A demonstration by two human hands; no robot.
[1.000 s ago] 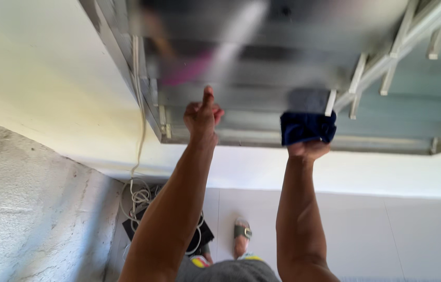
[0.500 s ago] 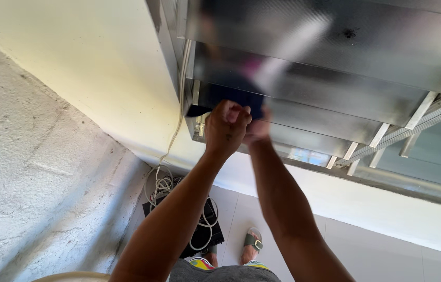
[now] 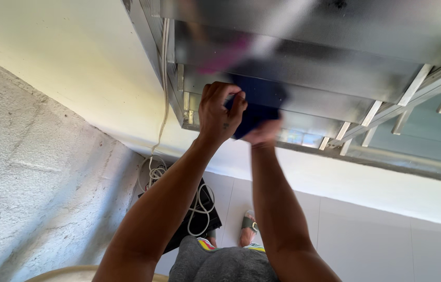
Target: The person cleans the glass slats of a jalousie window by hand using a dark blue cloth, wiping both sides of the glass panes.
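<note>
Both hands now meet on the dark blue cloth [image 3: 254,107] against the metal panel [image 3: 304,68]: left hand [image 3: 220,112] pinches its edge, right hand [image 3: 263,133] presses beneath (soft, light, bunches easily).

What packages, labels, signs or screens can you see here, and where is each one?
None are in view: no package, label, sign or screen shows.
Nearest the hands is only a dark blue cloth, plain and unmarked, held by the left hand and the right hand against the shiny metal unit overhead.
</note>
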